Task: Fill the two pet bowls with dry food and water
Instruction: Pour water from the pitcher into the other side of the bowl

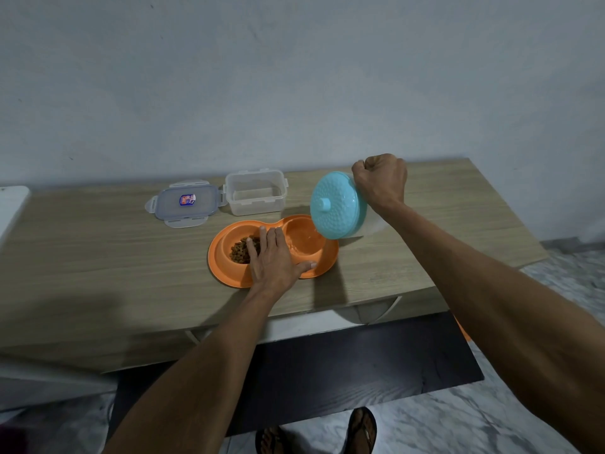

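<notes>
A left hand [273, 258] lies flat, fingers [263, 239] spread wide, holding nothing, pressing the orange double bowl [229, 273] to the bench [98, 250], likely to steady it. Kibble [240, 250] sits under the fingertips. Just right of them, water [299, 244] fills the second well. Beyond, the right hand [381, 180] grips a tilted jug [339, 204], pouring. Farther left sit an empty tub [255, 194] and lid [186, 203].

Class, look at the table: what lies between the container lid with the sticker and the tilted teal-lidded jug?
In the head view, the empty clear container stands between the lid and the jug, touching neither the jug nor the orange double bowl in front of it.
</notes>
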Action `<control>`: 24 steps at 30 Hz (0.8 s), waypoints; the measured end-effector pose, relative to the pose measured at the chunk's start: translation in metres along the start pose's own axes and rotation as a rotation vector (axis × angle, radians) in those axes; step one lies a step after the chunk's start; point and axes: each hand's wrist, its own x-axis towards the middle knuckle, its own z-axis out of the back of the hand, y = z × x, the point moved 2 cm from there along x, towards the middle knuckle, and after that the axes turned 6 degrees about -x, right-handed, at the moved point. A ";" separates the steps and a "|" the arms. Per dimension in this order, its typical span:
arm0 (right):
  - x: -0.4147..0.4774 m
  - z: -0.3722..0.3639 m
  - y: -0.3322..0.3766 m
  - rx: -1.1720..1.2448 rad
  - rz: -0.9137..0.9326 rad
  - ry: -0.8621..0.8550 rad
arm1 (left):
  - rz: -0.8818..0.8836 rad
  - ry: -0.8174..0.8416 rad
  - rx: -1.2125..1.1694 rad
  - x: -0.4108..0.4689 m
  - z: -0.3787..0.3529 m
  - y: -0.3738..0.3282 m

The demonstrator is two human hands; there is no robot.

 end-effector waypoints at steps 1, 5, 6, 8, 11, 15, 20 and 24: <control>0.000 0.000 0.000 0.001 -0.001 0.001 | 0.002 0.002 0.002 0.000 0.000 0.000; 0.002 0.000 0.001 0.010 0.003 -0.002 | 0.004 0.005 -0.002 -0.001 0.001 -0.001; 0.002 -0.001 0.001 0.009 0.007 -0.002 | 0.005 0.006 -0.004 -0.002 0.002 -0.001; 0.002 0.000 0.002 0.001 0.015 -0.009 | 0.003 0.003 -0.007 -0.002 0.002 -0.001; 0.003 0.000 0.003 -0.004 0.022 -0.012 | 0.001 -0.003 -0.002 -0.002 0.002 -0.002; 0.004 0.001 0.003 -0.004 0.025 -0.011 | 0.000 -0.005 -0.007 -0.002 0.001 -0.001; 0.004 0.000 0.002 -0.004 0.019 0.001 | -0.001 -0.010 -0.010 -0.002 0.001 -0.001; 0.005 0.000 0.001 -0.001 0.018 0.003 | 0.002 0.000 -0.004 -0.002 0.001 -0.001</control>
